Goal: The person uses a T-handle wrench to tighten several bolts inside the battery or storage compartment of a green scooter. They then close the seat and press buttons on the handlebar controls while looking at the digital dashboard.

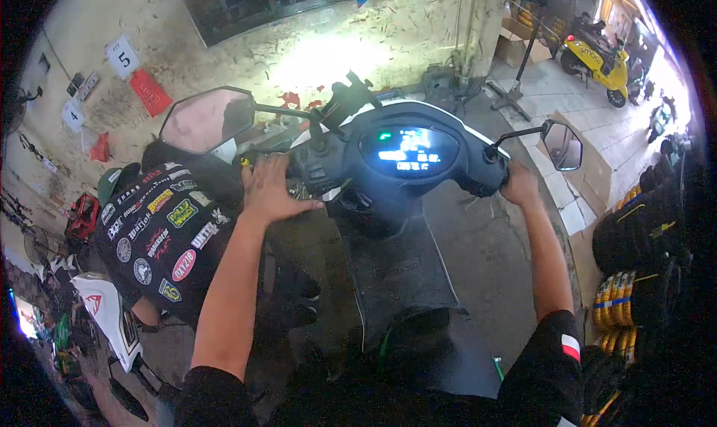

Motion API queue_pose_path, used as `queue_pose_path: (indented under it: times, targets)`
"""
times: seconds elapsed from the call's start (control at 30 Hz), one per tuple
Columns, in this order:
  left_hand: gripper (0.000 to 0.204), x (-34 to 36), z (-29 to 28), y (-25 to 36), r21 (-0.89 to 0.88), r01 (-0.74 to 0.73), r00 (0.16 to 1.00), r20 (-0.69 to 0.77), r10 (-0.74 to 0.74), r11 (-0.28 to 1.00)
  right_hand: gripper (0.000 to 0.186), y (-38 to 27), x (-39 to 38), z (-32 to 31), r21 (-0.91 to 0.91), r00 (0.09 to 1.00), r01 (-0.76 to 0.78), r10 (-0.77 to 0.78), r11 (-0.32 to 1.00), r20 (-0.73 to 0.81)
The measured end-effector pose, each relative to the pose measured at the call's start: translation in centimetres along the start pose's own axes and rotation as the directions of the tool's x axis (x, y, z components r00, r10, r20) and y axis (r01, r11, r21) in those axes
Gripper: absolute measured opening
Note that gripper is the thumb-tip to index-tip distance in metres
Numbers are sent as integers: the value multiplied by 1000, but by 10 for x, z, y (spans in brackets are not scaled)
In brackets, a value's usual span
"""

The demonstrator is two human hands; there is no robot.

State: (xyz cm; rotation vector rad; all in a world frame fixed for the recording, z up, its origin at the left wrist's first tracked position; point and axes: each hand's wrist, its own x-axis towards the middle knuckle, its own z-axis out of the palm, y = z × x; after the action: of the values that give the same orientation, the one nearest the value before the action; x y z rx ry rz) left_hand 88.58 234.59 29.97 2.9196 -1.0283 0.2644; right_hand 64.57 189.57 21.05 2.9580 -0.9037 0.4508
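A scooter faces away in front of me, its lit oval dashboard (411, 150) set between the handlebars. My left hand (267, 188) lies over the left handlebar grip, fingers curled forward over it and thumb stretched toward the switch housing (317, 169). On the other side, my right hand (520, 184) is closed round the right handlebar grip, which the hand mostly hides. The left mirror (209, 119) and right mirror (562, 145) stand out on stalks. Below the dashboard, the dark seat (441, 345) reaches toward me.
Close at the left, a person in a black patterned shirt (160, 233) bends down beside the scooter. A white scooter part (108, 319) stands at lower left. Stacked tyres (635, 236) line the right side. A stained wall (276, 61) rises ahead; a yellow scooter (597, 65) stands far right.
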Motion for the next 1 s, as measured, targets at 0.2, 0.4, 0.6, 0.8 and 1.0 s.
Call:
queue_pose_path:
  times: [0.2,0.4,0.6,0.8,1.0]
  targets:
    - [114,9,-1,11,-5,-6,999,50,6,1000,71,32,34,-1,48,862,53,-70,997,501]
    - [111,12,-1,10,-29,-28,1000,7,28,999,60,36,30,11,50,962,18,-31,999,272]
    - [109,18,5,1,8,-37,996,-78,37,999,50,17,37,-2,24,959,42,-47,999,280]
    - [108,25,4,-3,9,-29,998,-60,29,1000,54,9,42,-11,56,948,-52,32,997,318]
    - [110,33,3,-5,10,13,1000,26,-13,1000,61,-1,48,-22,80,942,-40,11,996,337]
